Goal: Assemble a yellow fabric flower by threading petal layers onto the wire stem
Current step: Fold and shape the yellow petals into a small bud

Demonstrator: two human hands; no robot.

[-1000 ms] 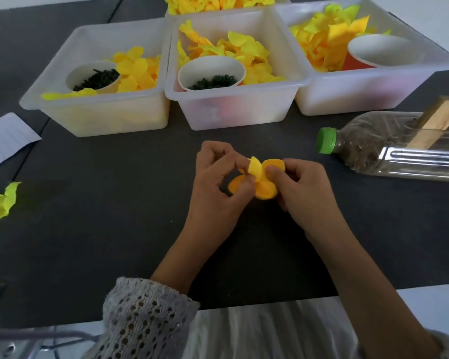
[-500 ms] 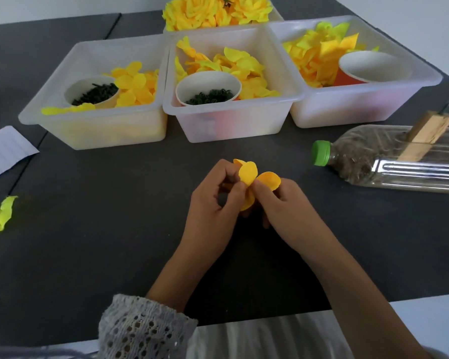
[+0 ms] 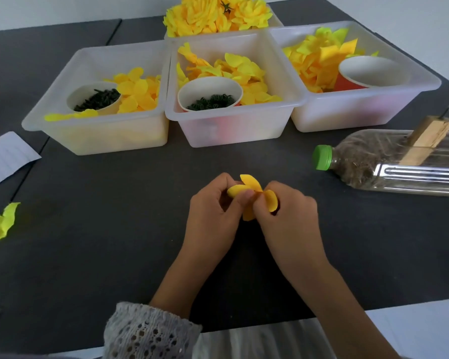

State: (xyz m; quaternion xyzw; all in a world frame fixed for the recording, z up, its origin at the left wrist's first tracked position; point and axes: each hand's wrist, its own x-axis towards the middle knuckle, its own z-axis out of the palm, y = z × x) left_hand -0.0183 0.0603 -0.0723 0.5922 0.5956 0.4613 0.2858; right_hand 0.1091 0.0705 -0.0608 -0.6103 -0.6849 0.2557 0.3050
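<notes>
Head view: both hands pinch a yellow petal layer [image 3: 252,194] just above the dark bench [image 3: 114,229], left grip [image 3: 213,211] on its left lobe, right grip [image 3: 285,216] on its right. Three bins behind.

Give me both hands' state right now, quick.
Left hand: closed, pinching the yellow petal layer.
Right hand: closed, pinching the same petal layer from the other side.
</notes>
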